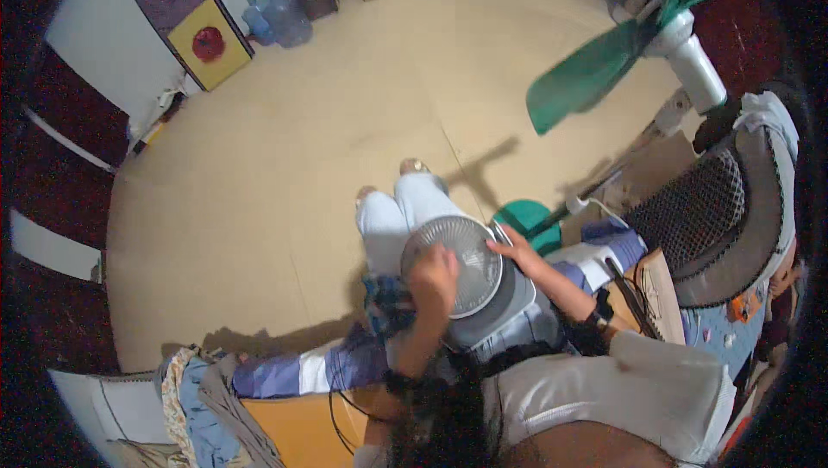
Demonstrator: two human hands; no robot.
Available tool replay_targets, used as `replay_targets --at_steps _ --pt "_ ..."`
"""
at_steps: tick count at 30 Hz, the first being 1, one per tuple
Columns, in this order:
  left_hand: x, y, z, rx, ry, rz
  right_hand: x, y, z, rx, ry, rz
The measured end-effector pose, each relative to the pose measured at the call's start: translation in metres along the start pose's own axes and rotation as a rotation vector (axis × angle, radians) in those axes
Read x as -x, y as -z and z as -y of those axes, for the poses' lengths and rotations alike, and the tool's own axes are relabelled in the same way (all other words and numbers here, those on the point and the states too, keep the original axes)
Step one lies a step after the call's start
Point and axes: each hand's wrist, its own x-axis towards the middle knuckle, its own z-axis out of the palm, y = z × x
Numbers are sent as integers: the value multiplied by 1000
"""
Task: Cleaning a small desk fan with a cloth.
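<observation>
A small round fan (474,274) with a grey ribbed grille and a pale rim lies tilted on my lap, over a grey base (511,304). My left hand (434,280) is closed above the left part of the grille. Its fingers are slightly blurred, and I cannot make out anything in them. At the fan's upper right edge, my right hand (516,251) grips the rim with the thumb on the front. A small grey piece shows beside those fingers, its kind unclear.
To the right stands a large fan with green blades (586,75) on a pole with a green round base (528,222). A black mesh chair (699,218) is beside it. Folded clothes (203,408) lie at lower left. Water bottles (285,19) stand by the far wall.
</observation>
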Motion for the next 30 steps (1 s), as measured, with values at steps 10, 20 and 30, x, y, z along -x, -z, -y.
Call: replay_targets --at_steps 10,20,30 --pt "23 11 -6 181 -110 144 2 -48 22 1215 506 -378" --pt "-6 -9 9 194 2 -233 0 -47 20 1223 577 -406" --pt "28 -6 -7 14 -42 15 -3 -45 22 1178 500 -367"
